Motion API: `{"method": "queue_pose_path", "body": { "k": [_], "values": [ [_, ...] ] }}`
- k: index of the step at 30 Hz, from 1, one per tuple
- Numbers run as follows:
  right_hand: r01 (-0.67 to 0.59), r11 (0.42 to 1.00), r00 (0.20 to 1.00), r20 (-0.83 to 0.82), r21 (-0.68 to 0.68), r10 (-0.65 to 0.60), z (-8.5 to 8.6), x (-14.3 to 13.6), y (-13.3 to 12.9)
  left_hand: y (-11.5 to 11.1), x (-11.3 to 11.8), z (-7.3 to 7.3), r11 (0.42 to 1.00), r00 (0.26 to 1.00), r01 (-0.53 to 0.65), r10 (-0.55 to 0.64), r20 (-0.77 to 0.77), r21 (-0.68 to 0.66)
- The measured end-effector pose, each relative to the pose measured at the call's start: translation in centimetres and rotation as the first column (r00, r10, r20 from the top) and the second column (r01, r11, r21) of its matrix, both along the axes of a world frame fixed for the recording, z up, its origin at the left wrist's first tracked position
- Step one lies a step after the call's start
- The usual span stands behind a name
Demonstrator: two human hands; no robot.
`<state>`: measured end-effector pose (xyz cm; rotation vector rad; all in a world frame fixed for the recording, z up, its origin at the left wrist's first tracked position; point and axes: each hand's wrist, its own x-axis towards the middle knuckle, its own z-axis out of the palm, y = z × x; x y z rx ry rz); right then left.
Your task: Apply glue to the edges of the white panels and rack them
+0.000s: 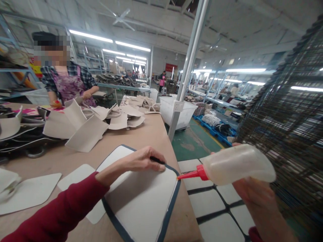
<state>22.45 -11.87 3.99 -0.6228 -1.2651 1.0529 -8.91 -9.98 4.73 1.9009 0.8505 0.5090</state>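
A white panel with a dark blue-grey border (148, 198) lies on the table near its right edge. My left hand (141, 160) grips the panel's far edge, fingers curled over a dark strip there. In my right hand (254, 191) is a translucent squeeze bottle (238, 164), held on its side. Its red nozzle (191, 174) points left, and the tip meets the border at the panel's right corner. Part of my right hand is hidden behind the bottle. Loose white panels (37, 191) lie left of the bordered one.
Beige pieces (88, 132) are heaped across the table (141, 134). A co-worker in a patterned apron (68, 80) stands at the far left. Bordered white panels (207, 201) lie below the table's right edge. A metal post (185, 74), a white bin (186, 111) and wire racks (285, 117) stand beyond.
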Motion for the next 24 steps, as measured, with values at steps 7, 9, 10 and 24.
{"method": "queue_pose_path", "body": {
  "k": [7, 9, 10, 24],
  "values": [
    [0.066, 0.998, 0.994, -0.081, -0.026, -0.067, -1.1, -0.5, 0.1, 0.5, -0.5, -0.8, 0.993, 0.993, -0.112, 0.113, -0.034, 0.023],
    [0.052, 0.998, 0.995, -0.089, -0.027, -0.055, -1.3, -0.8, 0.2, 0.7, -0.6, -1.1, 0.992, 0.992, -0.127, 0.127, -0.020, 0.021],
    [0.043, 0.999, 0.995, -0.091, -0.031, -0.046, -1.3, -1.0, 0.2, 0.8, -0.7, -1.2, 0.991, 0.991, -0.132, 0.132, -0.015, 0.019],
    [0.015, 0.997, 1.000, 0.007, -0.072, -0.015, -2.6, -1.5, 0.0, 2.5, -1.9, -3.5, 0.985, 0.986, -0.159, 0.161, 0.033, -0.073]
  ]
}}
